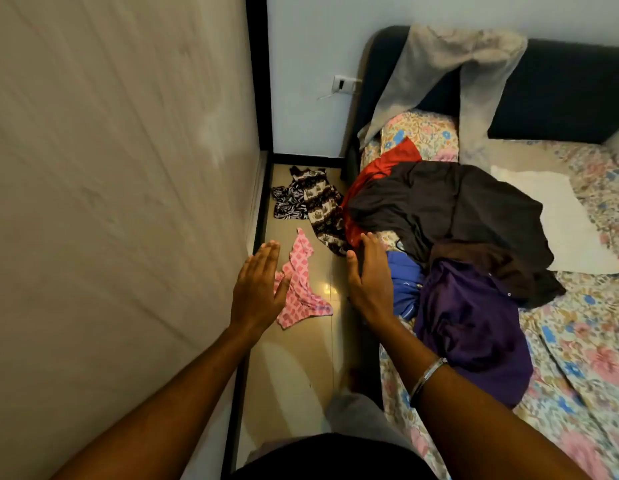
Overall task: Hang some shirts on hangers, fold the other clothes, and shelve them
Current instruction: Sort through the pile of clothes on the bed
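A heap of clothes lies on the bed's near left side: a dark brown garment (450,202) on top, a red one (380,168) under it, a blue one (405,285) and a purple shirt (474,320). My right hand (368,278) is stretched out flat with straight fingers at the heap's left edge, fingertips by the red cloth, holding nothing. My left hand (257,285) hovers flat and empty over the floor strip, above a pink patterned garment (301,285). A black-and-white patterned garment (315,206) lies further along the floor.
A tall beige wardrobe door (121,168) fills the left. The bed (578,341) has a floral sheet, a dark headboard (560,88) with grey trousers (439,67) draped over it, and a white folded cloth (557,216). The tiled floor strip (294,368) between them is narrow.
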Motion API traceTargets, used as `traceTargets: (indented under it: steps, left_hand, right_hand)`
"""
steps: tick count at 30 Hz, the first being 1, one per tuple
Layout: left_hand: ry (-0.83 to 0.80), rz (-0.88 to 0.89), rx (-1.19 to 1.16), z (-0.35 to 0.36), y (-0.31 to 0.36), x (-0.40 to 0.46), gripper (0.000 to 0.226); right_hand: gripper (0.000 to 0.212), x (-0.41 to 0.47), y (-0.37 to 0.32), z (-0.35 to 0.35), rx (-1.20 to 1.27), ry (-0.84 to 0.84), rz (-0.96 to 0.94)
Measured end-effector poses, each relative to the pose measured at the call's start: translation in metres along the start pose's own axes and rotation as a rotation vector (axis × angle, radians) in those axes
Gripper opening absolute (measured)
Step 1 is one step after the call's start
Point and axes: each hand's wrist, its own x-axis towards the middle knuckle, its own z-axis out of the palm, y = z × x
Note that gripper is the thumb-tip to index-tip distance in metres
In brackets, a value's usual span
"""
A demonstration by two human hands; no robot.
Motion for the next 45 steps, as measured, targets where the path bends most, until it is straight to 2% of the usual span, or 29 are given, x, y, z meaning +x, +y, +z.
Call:
traceTargets:
  steps: [11,21,26,31,36,41,45]
  left_hand:
    - [-0.127,-0.115,0.075,0.059,-0.033,0.087,0.062]
    - [-0.171,-0.268,0.059,0.100,-0.026,0.178,0.062]
    - [-0.180,-0.272,0.030,0.112,-0.031,0.194,0.062]
    - [-0.234,-0.336,-0.029,0.138,-0.066,0.206,0.058]
    - [-0.261,-0.389,-0.111,0.228,-0.132,0.202,0.038]
    - [-0.368,-0.392,-0.072,0.386,-0.236,0.171,0.028]
    - [-0.537,-0.552,-0.063,0.514,-0.309,0.141,0.024]
  right_hand:
    - [0.060,0.092,0.052,0.063,0.038,-0.106,0.079]
    - [0.059,0.205,0.096,0.085,0.048,-0.200,0.120]
    - [0.052,0.223,0.106,0.112,0.038,-0.280,0.166]
    - [0.042,0.216,0.119,0.158,-0.003,-0.375,0.240]
    - [0.036,0.206,0.163,0.237,-0.070,-0.424,0.351]
    - [0.037,0.179,0.261,0.380,-0.128,-0.516,0.493]
    - [0.031,0.156,0.355,0.501,-0.202,-0.612,0.491]
